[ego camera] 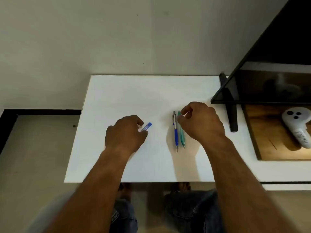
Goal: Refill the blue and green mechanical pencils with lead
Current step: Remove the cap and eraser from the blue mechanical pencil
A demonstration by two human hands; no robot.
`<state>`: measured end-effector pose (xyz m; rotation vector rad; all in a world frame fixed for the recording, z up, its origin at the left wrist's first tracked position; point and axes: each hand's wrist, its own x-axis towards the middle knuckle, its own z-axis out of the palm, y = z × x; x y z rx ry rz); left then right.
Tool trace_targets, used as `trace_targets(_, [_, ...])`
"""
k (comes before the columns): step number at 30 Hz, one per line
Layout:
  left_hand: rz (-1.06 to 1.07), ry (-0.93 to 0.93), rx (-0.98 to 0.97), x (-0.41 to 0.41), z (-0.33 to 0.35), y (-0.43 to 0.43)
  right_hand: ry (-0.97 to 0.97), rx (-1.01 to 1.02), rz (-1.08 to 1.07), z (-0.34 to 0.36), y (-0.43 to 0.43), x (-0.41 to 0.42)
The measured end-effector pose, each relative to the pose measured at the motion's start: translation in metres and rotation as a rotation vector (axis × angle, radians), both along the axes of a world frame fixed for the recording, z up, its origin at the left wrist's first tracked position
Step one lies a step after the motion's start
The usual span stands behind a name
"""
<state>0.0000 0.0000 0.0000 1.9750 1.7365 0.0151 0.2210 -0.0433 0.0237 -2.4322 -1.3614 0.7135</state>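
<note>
Fingers of the right hand [200,123] are curled loosely over the slim green plastic mechanical pencil [181,132], not yet clamped; it should be pinched mid-barrel, clear of the blue-and-silver mechanical pencil [175,130] just beside it, while the left hand [125,133] is closed on the small clear blue-capped lead case [146,126] on the white bench [117,98].

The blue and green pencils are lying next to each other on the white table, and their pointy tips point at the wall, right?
Not quite. In the head view the blue pencil and green pencil lie side by side on the white table, but their tips point toward the person, not the wall.

- A white table [117,98] stands against a plain, pale wall [101,31].
- Beige floor [33,157] lies left of the table, with a dark baseboard [42,112].
- A dark glass shelf [269,84] overhangs a wooden board [262,132] at right.
</note>
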Motion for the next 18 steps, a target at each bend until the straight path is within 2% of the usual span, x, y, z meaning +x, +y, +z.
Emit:
trace_targets(4, [0.028,0.070,-0.051,-0.001,-0.013,0.000,0.029,-0.229,-0.019,-0.004,0.008,0.009])
trace_targets(6, [0.050,0.082,-0.059,0.000,-0.018,0.001,0.024,-0.273,-0.006,-0.008,0.009,0.011])
trace_targets(15, [0.113,0.137,-0.088,0.005,-0.015,0.002,-0.060,-0.326,0.043,-0.023,0.012,-0.002])
trace_targets(18, [0.140,0.052,-0.044,0.006,-0.010,0.004,-0.141,-0.304,0.050,-0.028,0.010,-0.008])
